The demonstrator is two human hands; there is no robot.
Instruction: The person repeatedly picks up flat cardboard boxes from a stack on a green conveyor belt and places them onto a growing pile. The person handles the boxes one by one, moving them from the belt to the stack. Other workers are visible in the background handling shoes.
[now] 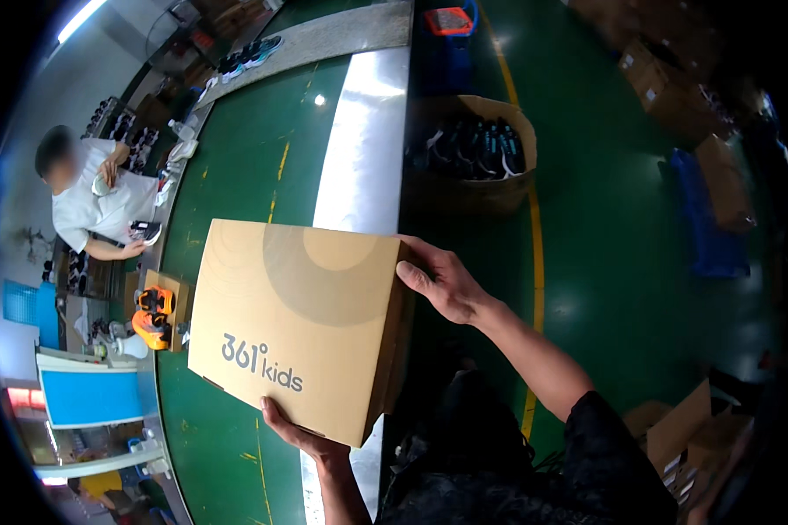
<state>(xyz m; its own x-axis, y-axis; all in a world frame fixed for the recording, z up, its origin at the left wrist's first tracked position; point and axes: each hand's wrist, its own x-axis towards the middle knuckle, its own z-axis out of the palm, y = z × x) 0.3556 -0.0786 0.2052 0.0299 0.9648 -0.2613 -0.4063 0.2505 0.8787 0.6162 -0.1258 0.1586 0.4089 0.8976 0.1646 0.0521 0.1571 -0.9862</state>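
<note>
A tan cardboard shoebox (280, 306) with dark printing on its lid is held up in front of me, tilted, its lid closed. My left hand (302, 433) grips the near lower edge, the thumb on the lid and the other fingers out of sight beneath. On the box's right end, my right hand (446, 284) clasps the upper corner, with its thumb along the edge. Both hands bear the box above a bright metal strip (363, 149) and the green surface (236, 175) beside it.
A large carton (481, 197) of dark shoes stands right of the metal strip. Across the green surface, a person in white (118, 206) handles shoes; orange shoes (153, 315) sit nearby. Blue crates (709, 219) and open cartons (678, 429) lie at the right.
</note>
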